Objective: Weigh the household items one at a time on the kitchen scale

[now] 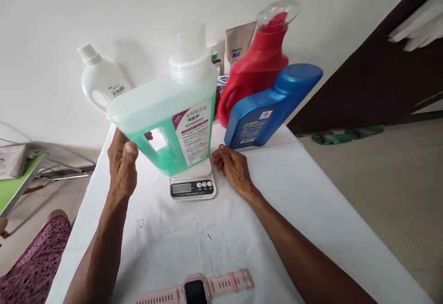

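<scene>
A large jug of green liquid (pixel 162 110) with a translucent white cap stands on a small white kitchen scale (pixel 193 190), whose grey display shows no digits I can read. My left hand (pixel 123 165) is at the jug's left side, thumb raised. Its fingers reach behind the jug, and a fingertip shows through the handle hole; whether they touch it I cannot tell. To the right of the scale rests my right hand (pixel 234 169), fingers loosely bent, holding nothing visible. Just beyond it a blue bottle (pixel 254 119) leans to the right.
Behind stand a red bottle (pixel 256 64) with a clear cap, a grey tube (pixel 237 48) and a white bottle (pixel 104 78). A pink-strapped smartwatch (pixel 195 290) lies on the white tablecloth (pixel 166 244). Green slippers (pixel 346 135) are on the floor; a person's patterned clothing (pixel 38 258) shows at left.
</scene>
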`<state>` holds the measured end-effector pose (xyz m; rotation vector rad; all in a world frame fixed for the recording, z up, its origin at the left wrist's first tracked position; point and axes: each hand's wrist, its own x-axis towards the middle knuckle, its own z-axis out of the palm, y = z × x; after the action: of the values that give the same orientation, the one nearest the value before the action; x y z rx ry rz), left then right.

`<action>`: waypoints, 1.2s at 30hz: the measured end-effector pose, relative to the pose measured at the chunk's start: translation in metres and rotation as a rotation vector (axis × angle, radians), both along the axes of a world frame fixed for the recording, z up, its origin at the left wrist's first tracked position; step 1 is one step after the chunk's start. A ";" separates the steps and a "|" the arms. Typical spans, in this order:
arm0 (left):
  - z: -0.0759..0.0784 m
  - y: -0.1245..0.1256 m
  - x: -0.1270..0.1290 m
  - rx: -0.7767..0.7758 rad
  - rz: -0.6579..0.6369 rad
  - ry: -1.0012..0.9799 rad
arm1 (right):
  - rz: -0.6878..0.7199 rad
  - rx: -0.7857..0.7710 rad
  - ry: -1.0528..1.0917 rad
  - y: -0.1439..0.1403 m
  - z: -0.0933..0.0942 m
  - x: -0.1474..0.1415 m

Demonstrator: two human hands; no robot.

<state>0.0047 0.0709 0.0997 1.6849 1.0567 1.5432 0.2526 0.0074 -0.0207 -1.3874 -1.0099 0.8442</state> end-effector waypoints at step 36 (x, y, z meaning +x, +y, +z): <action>0.001 0.132 0.083 0.018 0.149 -0.289 | 0.003 -0.050 -0.048 0.000 0.007 0.002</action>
<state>0.0878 0.2025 0.1005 1.3662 1.0347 1.8314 0.2551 0.0077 -0.0141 -1.4553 -1.0339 0.8469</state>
